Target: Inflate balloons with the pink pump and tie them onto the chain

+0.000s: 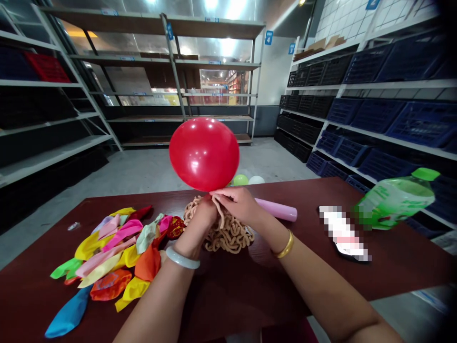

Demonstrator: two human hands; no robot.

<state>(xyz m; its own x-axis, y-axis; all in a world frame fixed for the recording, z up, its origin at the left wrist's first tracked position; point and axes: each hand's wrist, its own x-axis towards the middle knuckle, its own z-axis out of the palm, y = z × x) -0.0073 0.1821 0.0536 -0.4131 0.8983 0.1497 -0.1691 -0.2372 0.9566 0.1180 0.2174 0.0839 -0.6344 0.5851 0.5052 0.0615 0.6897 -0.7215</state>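
Note:
A blown-up red balloon (203, 153) stands just above both of my hands over the dark red table (250, 295). My left hand (202, 216) is closed at the balloon's neck. My right hand (238, 204) pinches a tan string beside the neck, fingers pressed together. The string hangs down into a tangled heap of tan string (223, 234) lying on the table under my hands. A pale bangle sits on my left wrist, a gold one on my right.
A pile of flat coloured balloons (110, 252) lies at the left of the table. A pink pump (276, 209), a phone (342, 233) and a green bottle (394, 197) are at the right. Two inflated balloons (248, 179) rest on the floor behind. Shelving lines both sides.

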